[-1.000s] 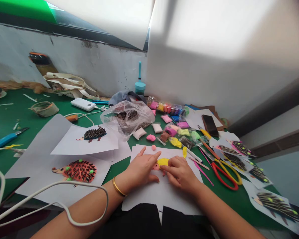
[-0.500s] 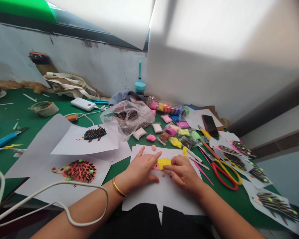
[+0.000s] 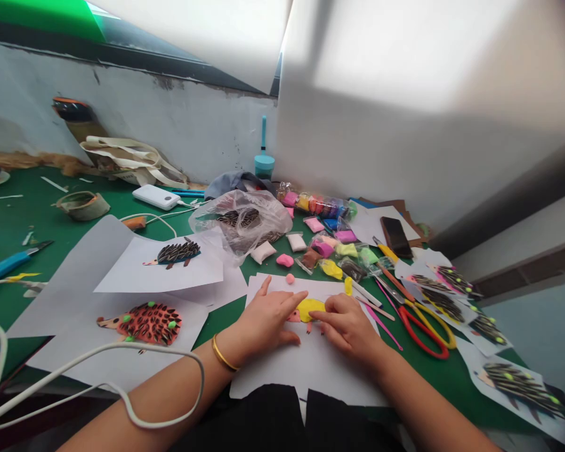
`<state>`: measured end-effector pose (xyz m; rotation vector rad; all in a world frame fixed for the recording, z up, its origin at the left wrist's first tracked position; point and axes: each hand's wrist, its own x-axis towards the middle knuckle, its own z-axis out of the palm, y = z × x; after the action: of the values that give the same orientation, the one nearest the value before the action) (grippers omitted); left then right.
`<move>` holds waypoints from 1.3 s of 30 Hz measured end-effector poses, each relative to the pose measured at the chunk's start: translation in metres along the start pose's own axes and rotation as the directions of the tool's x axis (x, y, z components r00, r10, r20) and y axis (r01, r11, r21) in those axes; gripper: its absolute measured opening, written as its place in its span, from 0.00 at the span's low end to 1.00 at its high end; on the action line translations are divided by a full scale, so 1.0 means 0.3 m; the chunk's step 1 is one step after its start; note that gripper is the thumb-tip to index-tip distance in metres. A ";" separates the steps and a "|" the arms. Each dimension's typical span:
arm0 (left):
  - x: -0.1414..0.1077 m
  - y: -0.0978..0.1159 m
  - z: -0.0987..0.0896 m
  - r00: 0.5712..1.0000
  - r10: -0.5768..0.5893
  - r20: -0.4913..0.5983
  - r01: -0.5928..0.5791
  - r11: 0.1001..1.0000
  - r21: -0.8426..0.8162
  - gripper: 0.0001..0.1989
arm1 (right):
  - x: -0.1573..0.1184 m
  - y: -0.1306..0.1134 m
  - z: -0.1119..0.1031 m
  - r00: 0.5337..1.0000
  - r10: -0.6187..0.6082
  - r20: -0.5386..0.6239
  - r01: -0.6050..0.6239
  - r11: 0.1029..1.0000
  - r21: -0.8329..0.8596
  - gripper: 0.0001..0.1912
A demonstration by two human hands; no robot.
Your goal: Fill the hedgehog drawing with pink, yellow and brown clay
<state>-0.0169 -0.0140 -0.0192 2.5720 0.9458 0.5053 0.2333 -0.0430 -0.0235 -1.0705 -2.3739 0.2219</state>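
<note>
A yellow clay body [image 3: 311,309] with a pink face and small pink feet lies flat on white paper [image 3: 306,370]. My left hand [image 3: 268,319] rests on the paper with fingers spread, its index fingertip at the body's upper left edge. From the right, my right hand [image 3: 348,325] touches the yellow clay with an extended index finger, its other fingers partly bent; nothing is held in it. A small pink ball [image 3: 290,279] sits at the paper's top edge, and a yellow clay piece [image 3: 348,286] lies near its upper right.
Clay packets [image 3: 330,269] and a plastic bag of seeds [image 3: 240,220] lie beyond the paper. Red-and-yellow scissors [image 3: 424,333] are at right. Finished hedgehog pictures [image 3: 153,323] flank both sides. A white cable [image 3: 122,345] loops over my left forearm.
My right index finger has shifted very slightly on the yellow clay. My left hand stays almost in place, and the view has moved a little.
</note>
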 end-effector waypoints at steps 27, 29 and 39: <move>-0.003 -0.003 0.004 1.000 0.004 -0.014 -0.005 1.000 -0.022 0.47 | -0.049 0.020 -0.026 0.998 0.055 0.026 -0.053 0.995 -0.083 0.15; -0.003 -0.004 0.005 1.000 0.003 -0.014 -0.004 1.000 -0.025 0.47 | -0.052 0.024 -0.027 0.998 0.057 0.006 -0.056 0.996 -0.069 0.15; -0.002 -0.006 0.006 1.000 0.000 -0.015 -0.001 1.000 -0.021 0.47 | -0.048 0.016 -0.028 0.999 0.052 0.015 -0.051 0.995 -0.090 0.14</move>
<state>-0.0176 -0.0135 -0.0218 2.5530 0.9399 0.5325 0.2489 -0.0509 -0.0238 -1.1770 -2.3931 0.1446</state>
